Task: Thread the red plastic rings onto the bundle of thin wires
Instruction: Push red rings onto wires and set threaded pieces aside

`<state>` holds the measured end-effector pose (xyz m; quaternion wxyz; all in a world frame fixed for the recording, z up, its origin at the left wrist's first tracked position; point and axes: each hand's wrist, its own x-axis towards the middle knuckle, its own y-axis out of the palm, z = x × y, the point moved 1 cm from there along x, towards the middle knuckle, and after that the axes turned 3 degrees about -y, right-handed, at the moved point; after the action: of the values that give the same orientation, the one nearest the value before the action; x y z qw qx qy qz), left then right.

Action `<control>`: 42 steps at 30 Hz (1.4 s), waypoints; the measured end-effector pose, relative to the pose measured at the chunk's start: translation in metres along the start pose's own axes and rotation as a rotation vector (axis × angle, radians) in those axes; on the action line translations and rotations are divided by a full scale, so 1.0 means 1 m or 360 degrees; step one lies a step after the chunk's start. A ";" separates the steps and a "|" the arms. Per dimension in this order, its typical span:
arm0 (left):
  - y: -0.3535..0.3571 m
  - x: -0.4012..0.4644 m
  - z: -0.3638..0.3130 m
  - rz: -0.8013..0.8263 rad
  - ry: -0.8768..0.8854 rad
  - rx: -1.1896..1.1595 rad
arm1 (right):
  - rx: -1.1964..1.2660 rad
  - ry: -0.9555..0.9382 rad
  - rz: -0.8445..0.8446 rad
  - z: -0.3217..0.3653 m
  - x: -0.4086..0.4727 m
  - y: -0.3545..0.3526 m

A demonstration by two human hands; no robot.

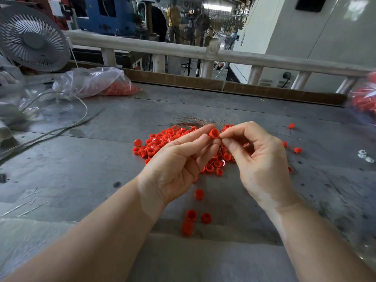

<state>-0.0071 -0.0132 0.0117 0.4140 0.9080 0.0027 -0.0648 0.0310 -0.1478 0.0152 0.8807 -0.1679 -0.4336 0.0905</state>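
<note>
Pinching red ring (214, 133) in left hand (179, 161), right hand (258, 159) pinching wire bundle (195, 122) tip, lining up hole over table (81, 159).

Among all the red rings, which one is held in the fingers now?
The red ring between the left hand and right hand, lifted above the pile; all others lie on the table.

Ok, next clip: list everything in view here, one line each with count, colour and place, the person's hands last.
held ring: one, red, pinched between both hands
loose rings: many, red, heaped mid-table, a few strays nearer
wire bundle: one, thin brownish strands, behind the heap
bag of rings: one, clear plastic, far left
fan: one, grey, far left
cable: one, pale, looping left
table: one, grey
left hand: grips ring
right hand: fingertips pinch at ring
</note>
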 end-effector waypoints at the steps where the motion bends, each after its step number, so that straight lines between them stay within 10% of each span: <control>1: 0.000 0.000 0.000 -0.0007 0.0000 0.0004 | -0.0011 -0.0005 -0.0007 0.000 0.000 0.000; 42: 0.003 -0.004 -0.002 0.0006 0.0024 0.0028 | 0.0093 0.0000 -0.0062 0.002 0.002 -0.002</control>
<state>-0.0103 -0.0131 0.0154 0.4060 0.9121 0.0034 -0.0572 0.0305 -0.1488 0.0188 0.8869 -0.1337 -0.4339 0.0859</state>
